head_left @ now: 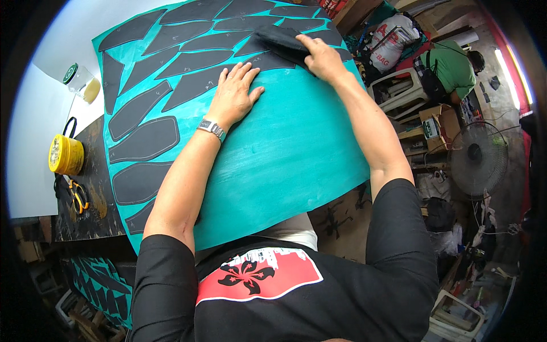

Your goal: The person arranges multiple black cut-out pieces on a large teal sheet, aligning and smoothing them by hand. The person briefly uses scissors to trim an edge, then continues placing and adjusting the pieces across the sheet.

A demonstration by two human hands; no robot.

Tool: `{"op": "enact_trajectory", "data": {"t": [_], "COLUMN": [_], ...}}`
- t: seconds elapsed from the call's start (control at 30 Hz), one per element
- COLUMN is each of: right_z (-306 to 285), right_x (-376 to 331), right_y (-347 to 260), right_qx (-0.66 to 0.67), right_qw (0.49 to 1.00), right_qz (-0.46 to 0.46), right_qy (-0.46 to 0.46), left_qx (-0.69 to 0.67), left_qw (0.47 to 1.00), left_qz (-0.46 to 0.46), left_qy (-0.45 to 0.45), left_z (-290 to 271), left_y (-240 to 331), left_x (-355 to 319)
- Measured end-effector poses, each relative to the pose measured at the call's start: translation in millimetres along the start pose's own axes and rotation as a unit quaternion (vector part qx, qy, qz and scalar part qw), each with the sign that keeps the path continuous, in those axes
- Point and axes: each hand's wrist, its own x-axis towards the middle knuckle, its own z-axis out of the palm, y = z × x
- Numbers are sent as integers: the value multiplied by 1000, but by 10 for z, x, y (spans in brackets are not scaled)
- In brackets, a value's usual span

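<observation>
A: Step in hand, working from the left?

B: Noted at far left: yellow tub [66,155], then orange-handled scissors [80,192], both just beside the teal sheet [285,165]. Advisable to leave both off it. Found on the sheet's left and upper parts: dark shapes [135,128], flat, thin-edged. Judged best practice: press down with the left hand [235,94], then move the black item [280,44] lightly and evenly, without dragging a shape or rucking the sheet. Wiping or laying down? Cannot tell.

A: Condition of the 2 hands, same order?

B: Left: open wide, palm down, fingers slightly spread, thumb apart. Holding nothing; resting across teal surface and the lowest long shape. Right hand [325,60]: mostly closed, index finger stretched forward along the top of the black item, with a grip at its right end. Underside contact hidden. Item's location: over the upper shapes, ahead and right of the left fingertips.

A: Anything further right?

B: Electric fan [479,154], well apart from the sheet.
</observation>
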Motion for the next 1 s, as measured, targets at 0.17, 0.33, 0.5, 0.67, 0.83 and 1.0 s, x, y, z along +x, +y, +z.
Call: {"op": "enact_trajectory", "data": {"t": [0.17,0.33,0.5,0.67,0.83,1.0], "right_z": [-244,-408,-479,-395,-152,272], "right_x": [403,465,443,523,747,935], "right_y": [440,610,474,79,-309,-712], "right_qx": [330,545,641,712,810,393], "right_qw": [932,806,739,679,577,899], "right_qz": [148,227,205,176,57,189], "right_qy": [27,28,24,18,-91,-43], "left_qx": [-12,-19,-19,-43,-105,-165], "left_qw": [1000,1000,1000,999,991,980], "left_qz": [-9,-19,-21,-12,-17,-70], "left_qy": [-2,-14,-11,23,82,82], "left_z": [-30,-59,-58,-55,-88,-137], "left_y": [12,20,20,7,-2,-5], "left_x": [-4,0,-2,-4,3,-17]}}
